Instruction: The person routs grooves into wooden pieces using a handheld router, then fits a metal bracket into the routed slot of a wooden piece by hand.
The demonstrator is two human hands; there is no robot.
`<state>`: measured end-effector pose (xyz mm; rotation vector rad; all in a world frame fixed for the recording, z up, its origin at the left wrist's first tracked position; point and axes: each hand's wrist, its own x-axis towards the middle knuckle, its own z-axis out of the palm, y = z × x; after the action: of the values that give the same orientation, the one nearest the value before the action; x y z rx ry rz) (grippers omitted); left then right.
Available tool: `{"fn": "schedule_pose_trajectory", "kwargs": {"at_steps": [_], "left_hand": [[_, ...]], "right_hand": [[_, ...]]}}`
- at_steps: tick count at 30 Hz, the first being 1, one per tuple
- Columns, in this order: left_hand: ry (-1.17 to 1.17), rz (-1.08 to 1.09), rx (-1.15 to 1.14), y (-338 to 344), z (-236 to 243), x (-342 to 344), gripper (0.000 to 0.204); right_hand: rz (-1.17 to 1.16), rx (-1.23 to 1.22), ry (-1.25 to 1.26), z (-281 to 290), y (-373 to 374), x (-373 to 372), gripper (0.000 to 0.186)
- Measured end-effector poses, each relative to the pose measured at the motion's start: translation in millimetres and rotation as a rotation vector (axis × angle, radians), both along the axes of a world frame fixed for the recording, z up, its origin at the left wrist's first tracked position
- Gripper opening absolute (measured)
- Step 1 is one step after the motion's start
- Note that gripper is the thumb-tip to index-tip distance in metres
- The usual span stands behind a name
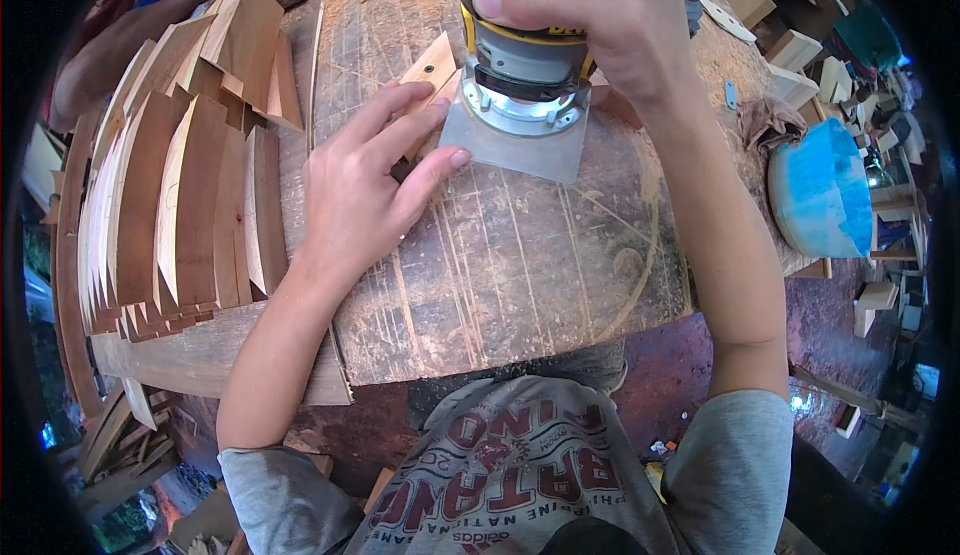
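In my right hand (630, 30) is a handheld router (530, 55) with a grey and black body and yellow trim. Its square, see-through base plate (520, 153) sits at the workbench top, and a bright light shines inside the base. My left hand (355, 190) steadies a small pale wood piece (433, 60) with a dark round spot on it, just left of the router. Fingers lie over the wood, while the thumb reaches toward the base plate's edge. The router's bit and the wood's near end are hidden.
Stacked curved wood pieces (195, 195) fill the bench's left side. The scored bench top (480, 285) carries sawdust. A blue and white bucket (822, 190) and a brown rag (770, 122) are on the right. Another person's arm (130, 40) shows at the far left.
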<state>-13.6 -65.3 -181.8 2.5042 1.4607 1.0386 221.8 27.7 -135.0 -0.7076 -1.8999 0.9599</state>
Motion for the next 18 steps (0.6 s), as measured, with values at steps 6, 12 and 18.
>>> {"fn": "schedule_pose_trajectory", "kwargs": {"at_steps": [6,12,18], "left_hand": [[-0.01,-0.005,0.017,1.8,-3.9,-0.9,0.042],[-0.02,0.012,-0.013,0.7,-2.4,0.0,0.041],[-0.029,-0.008,0.026,4.5,-4.6,4.2,0.039]], "right_hand": [[0.012,-0.004,0.014,-6.0,3.2,0.3,0.047],[0.05,-0.025,0.066,-25.5,14.6,-2.3,0.041],[0.099,-0.045,0.159,-59.5,35.4,-5.2,0.037]]}}
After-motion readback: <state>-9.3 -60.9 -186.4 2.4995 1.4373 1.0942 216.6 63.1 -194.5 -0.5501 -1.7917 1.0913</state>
